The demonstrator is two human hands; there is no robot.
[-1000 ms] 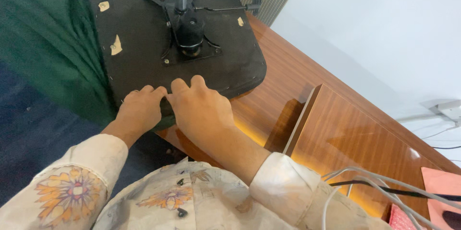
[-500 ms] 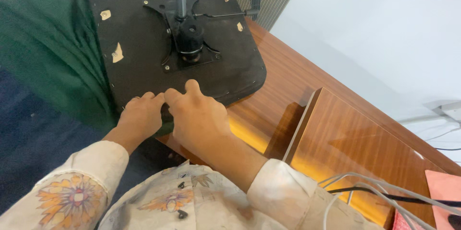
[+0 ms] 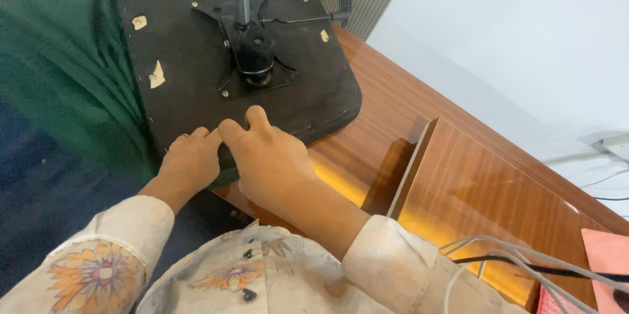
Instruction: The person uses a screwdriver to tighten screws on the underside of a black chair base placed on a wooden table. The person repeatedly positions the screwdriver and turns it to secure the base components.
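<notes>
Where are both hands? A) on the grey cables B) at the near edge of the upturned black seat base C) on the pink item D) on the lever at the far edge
B: the left hand and right hand press side by side on the near edge of the seat base, over green fabric.

No screen, sign or clear package is seen. On the black seat underside [image 3: 196, 58], small torn tan paper scraps [image 3: 156, 75] are stuck, possibly label remnants: several toward its left edge and two near its right edge. Well to the right of the seat underside and below it, at the frame's corner, a flat pink item [image 3: 606, 255] is partly seen; its kind cannot be told.
</notes>
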